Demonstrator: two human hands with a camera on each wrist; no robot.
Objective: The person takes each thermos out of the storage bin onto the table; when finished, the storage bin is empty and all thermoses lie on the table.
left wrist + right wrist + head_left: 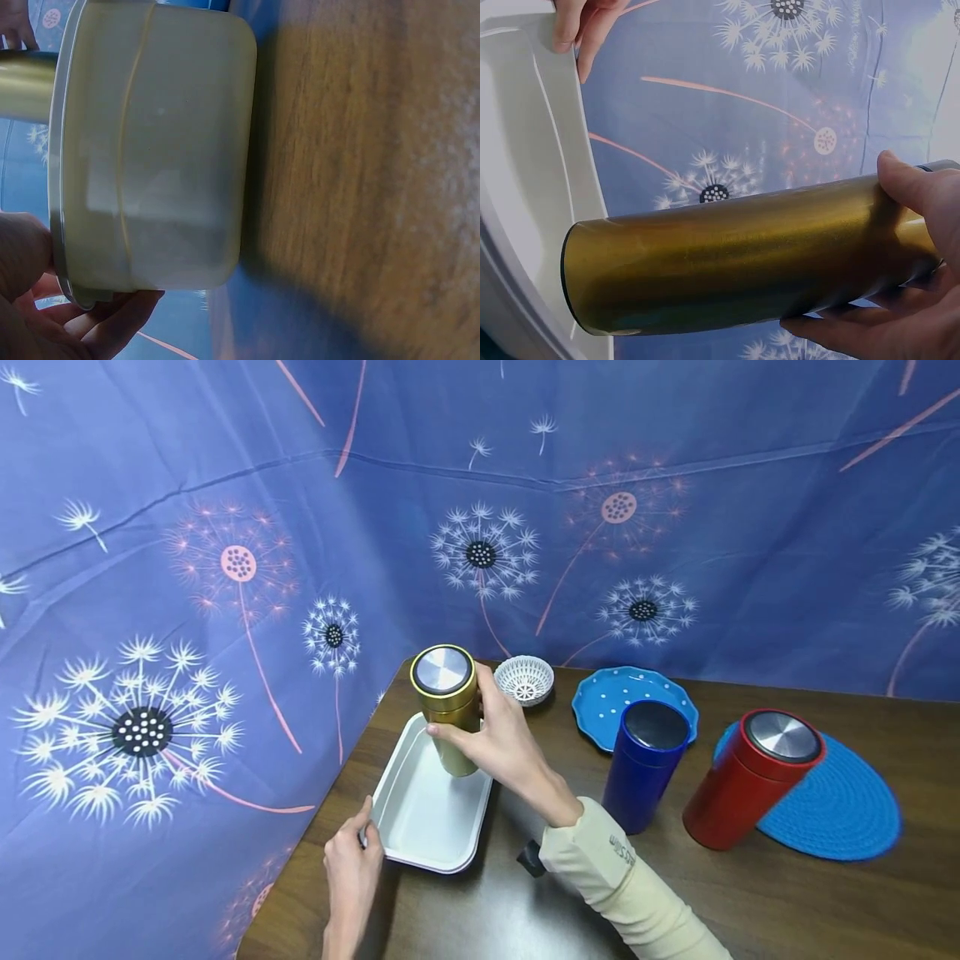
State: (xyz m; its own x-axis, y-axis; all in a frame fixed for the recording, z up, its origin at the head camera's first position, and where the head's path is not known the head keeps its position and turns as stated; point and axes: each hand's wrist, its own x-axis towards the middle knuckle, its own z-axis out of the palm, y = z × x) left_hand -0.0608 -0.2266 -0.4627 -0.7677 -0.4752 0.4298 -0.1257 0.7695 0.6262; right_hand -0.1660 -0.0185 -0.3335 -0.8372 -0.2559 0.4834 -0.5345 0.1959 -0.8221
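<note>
My right hand [510,739] grips a gold thermos bottle [459,752] with a silver-topped lid, thumb on the near side and fingers round the back. The bottle is upright over the far part of a white rectangular plastic container [423,822]; in the right wrist view its base [574,281] overlaps the container's opening. My left hand [352,864] pinches the container's left rim near the front corner. In the left wrist view the thumb lies on the rim and the fingers [124,322] curl under it along the outer wall.
A small white lattice bowl [525,680] sits behind the container. To the right are a blue dotted plate [600,697], a dark blue thermos [641,777], a red thermos [738,789] and a round blue woven mat [840,802]. A patterned blue cloth [405,510] hangs behind the wooden table [510,902].
</note>
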